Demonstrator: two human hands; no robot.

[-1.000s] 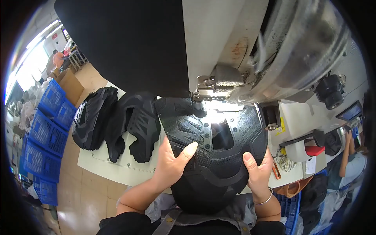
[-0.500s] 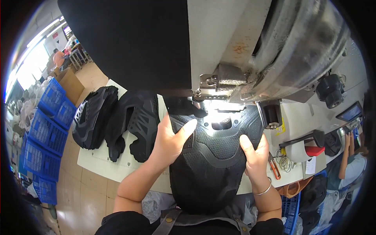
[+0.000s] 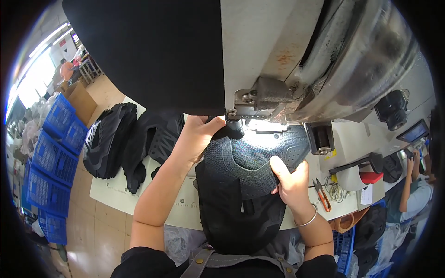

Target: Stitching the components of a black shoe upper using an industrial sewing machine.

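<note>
At the far left of the table (image 3: 116,194) lay two heaps of black padded pieces (image 3: 109,139), untouched and well apart from the work. The left hand (image 3: 197,134) sat at the upper left corner of the black textured panel (image 3: 245,164), its fingers curled over the edge in a closed grip, thumb pointing toward the presser foot (image 3: 232,123) of the sewing machine (image 3: 296,69) and almost touching it. The panel itself lay under the machine head, its long axis running from the lit needle area down toward the person's lap, where its darker lower part hung off the table edge. So the stitching point lay just up and to the right of the left hand's grip — that hand was clearly the nearer of the two. The right hand (image 3: 289,178) pressed on the panel's right lower edge, fingers folded onto the fabric and thumb up, holding rather than lying flat; a bangle showed at that wrist. Farther right on the table were orange-handled snips (image 3: 323,194), a coil of thread or cord, and a red-and-black tool. Against half a second before, the left hand had climbed from the panel's left flank up to the foot, the panel had turned so its mesh upper part faced the light — and the right hand had shifted inward along the edge.
</note>
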